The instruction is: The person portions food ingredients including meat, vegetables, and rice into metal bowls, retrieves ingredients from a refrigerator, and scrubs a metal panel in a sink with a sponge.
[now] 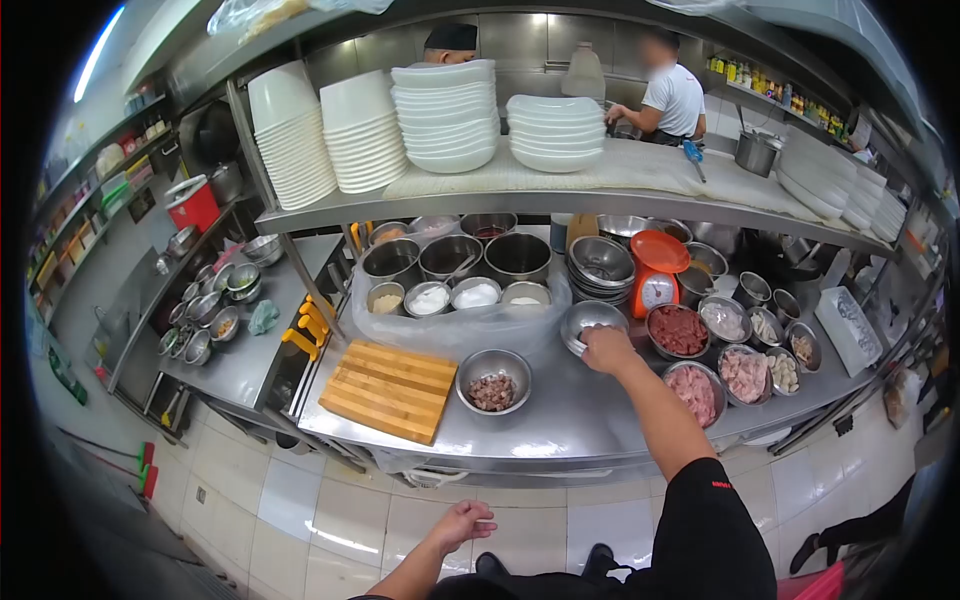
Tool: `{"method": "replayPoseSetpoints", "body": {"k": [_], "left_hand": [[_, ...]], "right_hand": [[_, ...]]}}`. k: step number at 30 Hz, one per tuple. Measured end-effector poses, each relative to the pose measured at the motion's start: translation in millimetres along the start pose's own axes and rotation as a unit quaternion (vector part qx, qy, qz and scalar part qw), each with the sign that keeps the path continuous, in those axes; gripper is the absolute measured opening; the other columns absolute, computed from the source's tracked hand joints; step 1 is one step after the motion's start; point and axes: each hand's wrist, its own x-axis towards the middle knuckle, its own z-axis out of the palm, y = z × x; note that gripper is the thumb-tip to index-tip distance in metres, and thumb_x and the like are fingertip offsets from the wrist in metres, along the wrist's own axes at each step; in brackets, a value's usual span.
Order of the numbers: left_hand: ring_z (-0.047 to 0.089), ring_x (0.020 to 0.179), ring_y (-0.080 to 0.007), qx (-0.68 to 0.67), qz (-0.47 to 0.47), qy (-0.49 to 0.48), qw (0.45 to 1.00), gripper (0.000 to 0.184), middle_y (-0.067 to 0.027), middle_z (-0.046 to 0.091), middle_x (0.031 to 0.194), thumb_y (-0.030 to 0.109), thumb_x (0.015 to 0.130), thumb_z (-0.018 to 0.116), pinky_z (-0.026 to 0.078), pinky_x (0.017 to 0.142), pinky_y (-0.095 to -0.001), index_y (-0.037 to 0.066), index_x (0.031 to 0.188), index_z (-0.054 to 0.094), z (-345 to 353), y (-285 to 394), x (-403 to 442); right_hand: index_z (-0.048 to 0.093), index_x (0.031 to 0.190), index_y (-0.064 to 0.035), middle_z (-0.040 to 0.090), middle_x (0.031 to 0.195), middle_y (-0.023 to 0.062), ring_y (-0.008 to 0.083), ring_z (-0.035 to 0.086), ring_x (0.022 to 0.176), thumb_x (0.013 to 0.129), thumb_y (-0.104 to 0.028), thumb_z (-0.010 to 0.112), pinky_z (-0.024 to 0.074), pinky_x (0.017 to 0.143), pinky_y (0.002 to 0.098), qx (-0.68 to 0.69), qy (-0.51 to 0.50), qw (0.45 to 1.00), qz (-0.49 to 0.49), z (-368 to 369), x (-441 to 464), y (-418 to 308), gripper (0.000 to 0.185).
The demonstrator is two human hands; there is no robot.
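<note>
My right hand (606,350) reaches over the steel counter and grips the near rim of a metal bowl (590,318), whose inside looks bare where it shows. Left of that bowl stands another metal bowl (494,364) with pieces of reddish raw meat (492,392) in it. My left hand (464,524) hangs low in front of the counter, its fingers loosely curled and holding nothing. A bowl of dark red meat (678,330) and one of pale pink meat (692,392) stand just right of my right hand.
A wooden cutting board (390,388) lies at the counter's left. An orange scale (658,268) and stacked metal bowls (600,265) stand behind my right hand. Seasoning pots (452,254) line the back. Overhead, a shelf (570,200) bears white dishes (446,120). A person (672,95) works beyond.
</note>
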Motion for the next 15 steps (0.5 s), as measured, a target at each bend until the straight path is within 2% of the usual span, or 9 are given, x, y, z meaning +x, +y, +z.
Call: {"method": "replayPoseSetpoints", "body": {"k": [3,6,9,12,15], "left_hand": [[0.068,0.098,-0.0314,-0.008,0.023,0.029,0.999,0.025,-0.0151,0.061,0.11,0.018,0.098,0.056,0.058,0.082,-0.0377,0.002,0.116,0.05,24,1,-7],[0.068,0.097,-0.0307,-0.035,0.027,0.073,0.996,0.026,-0.0136,0.062,0.11,0.019,0.097,0.056,0.058,0.081,-0.0366,0.002,0.116,0.05,53,-19,-8],[0.068,0.098,-0.0309,-0.061,0.034,0.102,0.992,0.029,-0.0141,0.062,0.114,0.021,0.098,0.056,0.058,0.079,-0.036,0.002,0.118,0.05,92,-37,-12],[0.068,0.098,-0.0318,-0.078,0.04,0.111,0.99,0.034,-0.0162,0.062,0.116,0.023,0.098,0.057,0.058,0.08,-0.0371,0.001,0.122,0.049,139,-49,-14],[0.067,0.098,-0.0321,-0.096,0.086,0.102,0.986,0.039,-0.0168,0.061,0.116,0.025,0.097,0.058,0.058,0.081,-0.038,0.0,0.125,0.047,171,-44,-13]], "right_hand": [[0.068,0.106,-0.009,0.067,0.112,0.0159,0.0324,0.063,0.108,0.079,-0.016,0.059,0.0407,0.097,0.0518,-0.057,-0.057,0.996,-0.05,-12,1,-3,0.029],[0.067,0.105,-0.0062,0.066,0.112,0.0163,0.0312,0.063,0.107,0.08,-0.016,0.059,0.0425,0.096,0.051,-0.068,-0.027,0.993,-0.09,-9,2,2,0.028],[0.065,0.101,-0.0049,0.065,0.107,0.016,0.03,0.063,0.1,0.079,-0.016,0.062,0.0453,0.089,0.0498,-0.014,0.188,0.978,-0.091,25,16,12,0.025],[0.062,0.095,-0.0043,0.062,0.099,0.0153,0.0311,0.061,0.093,0.078,-0.017,0.064,0.0466,0.08,0.0494,0.033,0.285,0.951,-0.117,27,26,31,0.022],[0.061,0.091,-0.0051,0.061,0.092,0.0147,0.0328,0.06,0.088,0.076,-0.016,0.065,0.0464,0.075,0.0486,0.13,0.322,0.925,-0.153,-6,-7,22,0.02]]}}
